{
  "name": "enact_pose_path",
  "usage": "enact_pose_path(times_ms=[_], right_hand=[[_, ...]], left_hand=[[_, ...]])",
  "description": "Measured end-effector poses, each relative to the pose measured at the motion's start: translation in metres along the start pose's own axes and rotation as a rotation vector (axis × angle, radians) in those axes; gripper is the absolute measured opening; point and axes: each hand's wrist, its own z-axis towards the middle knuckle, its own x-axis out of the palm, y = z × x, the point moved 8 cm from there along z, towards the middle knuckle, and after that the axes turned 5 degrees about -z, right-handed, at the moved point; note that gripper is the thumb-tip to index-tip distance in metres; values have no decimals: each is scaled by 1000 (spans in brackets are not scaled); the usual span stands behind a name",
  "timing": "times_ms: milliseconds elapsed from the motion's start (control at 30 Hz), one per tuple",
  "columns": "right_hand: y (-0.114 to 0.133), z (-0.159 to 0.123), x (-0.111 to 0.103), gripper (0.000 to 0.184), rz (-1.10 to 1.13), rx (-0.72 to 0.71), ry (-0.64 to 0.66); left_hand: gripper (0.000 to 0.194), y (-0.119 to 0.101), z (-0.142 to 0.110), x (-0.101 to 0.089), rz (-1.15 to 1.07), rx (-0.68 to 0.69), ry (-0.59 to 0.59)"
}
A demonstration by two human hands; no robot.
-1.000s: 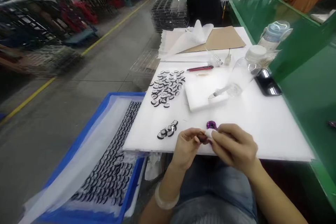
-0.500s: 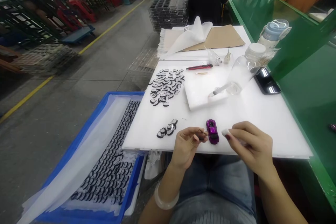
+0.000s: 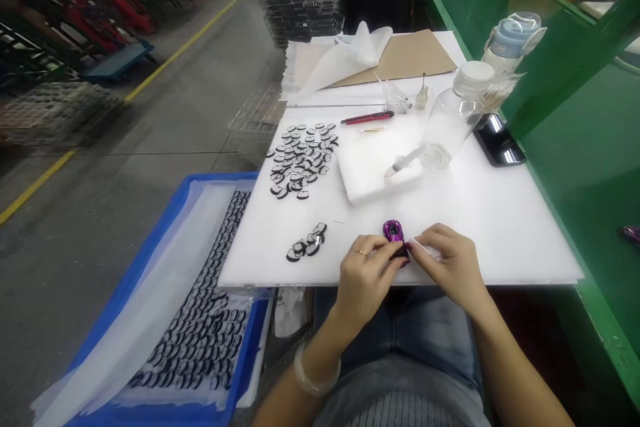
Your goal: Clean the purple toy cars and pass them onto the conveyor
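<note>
White foam board (image 3: 500,227) covers the work table beside a green partition. Both hands meet at its near edge. The left hand (image 3: 365,277) pinches the rear of a small shiny purple toy car (image 3: 393,232), its fingers closed on it. The right hand (image 3: 447,267) touches the same car and keeps a small white piece (image 3: 429,251) under its bent fingers. Just left of the left hand lie a few black-and-white curved parts (image 3: 306,248); farther away stands a clear plastic bottle (image 3: 447,127).

Factory assembly floor, white worktable (image 3: 500,213), blue parts crate (image 3: 165,213), stacked trays (image 3: 300,7), yellow floor line (image 3: 150,73)
</note>
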Motion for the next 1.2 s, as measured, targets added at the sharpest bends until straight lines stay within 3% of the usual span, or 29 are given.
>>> enact_pose_path(times_ms=[200,333,600,733,833,967,1067,1200], right_hand=[[-4,0,4,13,-1,60,87],[-6,1,6,14,-12,84,115],[3,3,8,19,-112,-10,137],[5,-1,-1,11,-71,-91,66],[15,-8,-9,6,-100,-245,-51],[34,-18,4,17,-302,-461,-45],[37,-22,10,12,-404,-469,-76],[24,-20,-4,9,-402,-362,-103]], left_hand=[[27,9,-1,0,-87,-58,64],[20,19,1,-2,-150,-158,82],[21,20,4,3,-107,-192,145],[36,22,6,5,-193,-235,303],[49,23,6,8,-200,-254,414],[55,24,4,14,-159,-246,489],[54,24,3,15,-141,-243,471],[50,26,2,13,-137,-250,414]])
